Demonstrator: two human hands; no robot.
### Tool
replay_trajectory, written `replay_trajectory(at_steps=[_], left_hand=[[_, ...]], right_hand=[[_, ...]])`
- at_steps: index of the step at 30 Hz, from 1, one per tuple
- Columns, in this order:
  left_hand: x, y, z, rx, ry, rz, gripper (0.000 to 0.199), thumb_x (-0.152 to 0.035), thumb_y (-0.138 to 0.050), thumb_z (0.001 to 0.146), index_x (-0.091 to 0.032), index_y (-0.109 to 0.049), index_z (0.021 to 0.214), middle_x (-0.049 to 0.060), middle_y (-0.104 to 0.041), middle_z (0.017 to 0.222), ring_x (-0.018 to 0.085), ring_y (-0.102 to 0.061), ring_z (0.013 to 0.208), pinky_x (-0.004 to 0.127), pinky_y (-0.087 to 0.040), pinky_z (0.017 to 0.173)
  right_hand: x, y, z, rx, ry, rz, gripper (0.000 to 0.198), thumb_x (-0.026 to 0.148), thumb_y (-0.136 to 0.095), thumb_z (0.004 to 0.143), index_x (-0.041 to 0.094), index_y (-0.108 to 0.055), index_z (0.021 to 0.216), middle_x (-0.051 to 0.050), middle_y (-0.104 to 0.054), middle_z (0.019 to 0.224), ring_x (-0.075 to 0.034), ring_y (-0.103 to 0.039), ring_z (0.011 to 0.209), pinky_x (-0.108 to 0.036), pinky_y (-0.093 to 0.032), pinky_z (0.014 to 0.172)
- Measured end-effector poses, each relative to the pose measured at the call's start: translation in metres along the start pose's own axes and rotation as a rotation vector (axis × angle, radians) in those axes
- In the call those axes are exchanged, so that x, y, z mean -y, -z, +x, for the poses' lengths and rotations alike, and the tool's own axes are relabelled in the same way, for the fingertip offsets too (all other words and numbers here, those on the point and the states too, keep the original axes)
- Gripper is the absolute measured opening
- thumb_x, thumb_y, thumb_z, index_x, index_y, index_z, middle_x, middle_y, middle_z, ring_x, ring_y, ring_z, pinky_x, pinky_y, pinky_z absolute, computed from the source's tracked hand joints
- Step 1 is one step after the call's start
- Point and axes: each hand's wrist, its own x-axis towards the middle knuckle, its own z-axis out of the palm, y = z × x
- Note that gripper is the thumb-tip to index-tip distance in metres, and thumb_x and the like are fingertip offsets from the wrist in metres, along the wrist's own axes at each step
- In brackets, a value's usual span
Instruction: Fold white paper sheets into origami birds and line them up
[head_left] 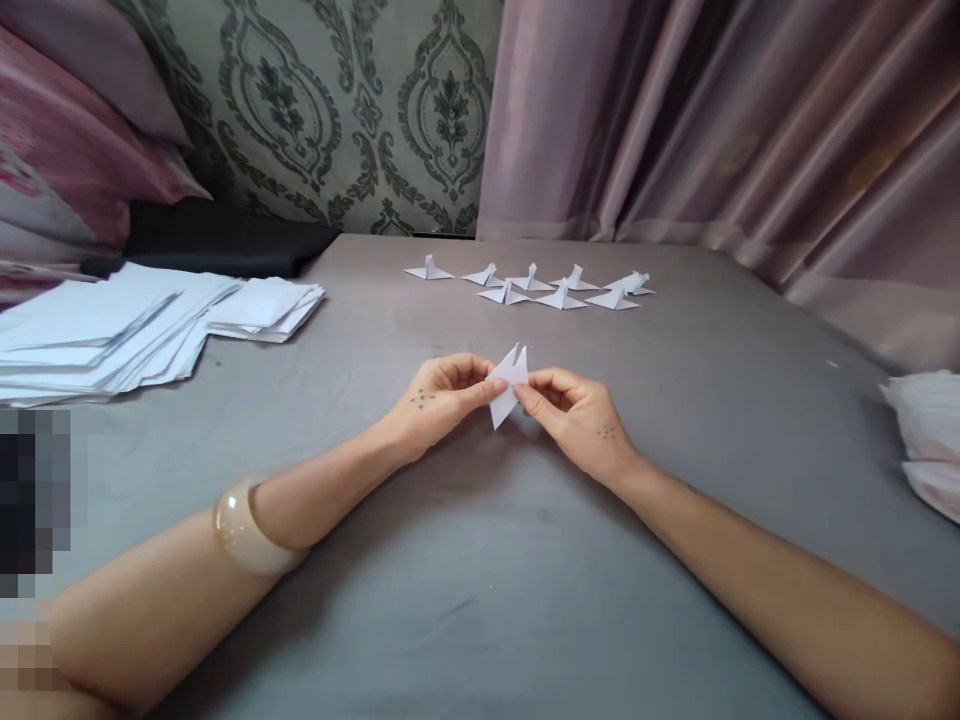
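While the left hand (441, 394) is pinching a pointed, folded white paper piece (511, 371), the right hand (582, 412) is gripping its opposite edge; between them, its long axis is pointing mainly away.

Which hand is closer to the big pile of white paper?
Left. The left hand is to the right of the paper pile, with a gap between; the right hand is even farther right, past the left one.
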Motion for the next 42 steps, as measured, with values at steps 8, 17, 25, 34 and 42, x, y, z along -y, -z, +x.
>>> replay_trajectory(at_steps=[8,17,25,34,42], left_hand=[[0.000,0.001,0.000,0.043,-0.106,0.054,0.018,-0.031,-0.077,0.072,-0.017,-0.073,0.082,0.002,-0.068,0.080,0.012,-0.059,0.074,0.024,-0.045,0.071],[0.004,0.004,0.000,0.069,-0.298,0.117,0.007,-0.026,-0.076,0.073,-0.021,-0.076,0.078,0.003,-0.067,0.086,0.012,-0.060,0.073,0.021,-0.048,0.055],[0.006,-0.004,0.002,0.083,-0.125,-0.152,0.013,-0.023,-0.078,0.071,-0.017,-0.074,0.082,0.003,-0.069,0.083,0.012,-0.063,0.076,0.024,-0.052,0.069],[0.003,-0.003,0.003,0.073,-0.109,-0.270,0.012,-0.023,-0.079,0.068,-0.015,-0.072,0.072,0.000,-0.064,0.072,0.008,-0.056,0.068,0.024,-0.046,0.070],[0.006,-0.003,0.007,0.004,-0.173,-0.285,0.019,-0.029,-0.082,0.063,-0.016,-0.074,0.076,0.002,-0.068,0.077,0.012,-0.060,0.074,0.029,-0.048,0.077]], right_hand=[[0.001,-0.003,-0.002,-0.004,0.074,-0.060,0.018,0.038,-0.064,0.081,0.020,-0.066,0.077,0.000,-0.063,0.071,-0.012,-0.055,0.064,-0.025,-0.044,0.060],[0.001,-0.006,-0.007,-0.108,0.356,-0.211,0.010,0.023,-0.063,0.081,0.020,-0.059,0.073,0.002,-0.058,0.069,-0.010,-0.050,0.059,-0.025,-0.043,0.058],[0.002,-0.007,-0.008,-0.125,0.298,-0.218,0.019,0.026,-0.063,0.081,0.020,-0.054,0.066,0.002,-0.055,0.064,-0.009,-0.048,0.057,-0.025,-0.041,0.057],[0.011,-0.006,-0.006,-0.053,0.207,-0.192,0.013,0.029,-0.066,0.078,0.020,-0.058,0.077,0.001,-0.059,0.069,-0.011,-0.052,0.060,-0.025,-0.042,0.058],[0.034,-0.006,-0.005,-0.170,0.226,-0.198,0.013,0.029,-0.063,0.079,0.020,-0.062,0.088,-0.002,-0.065,0.081,-0.014,-0.060,0.072,-0.027,-0.047,0.065]])
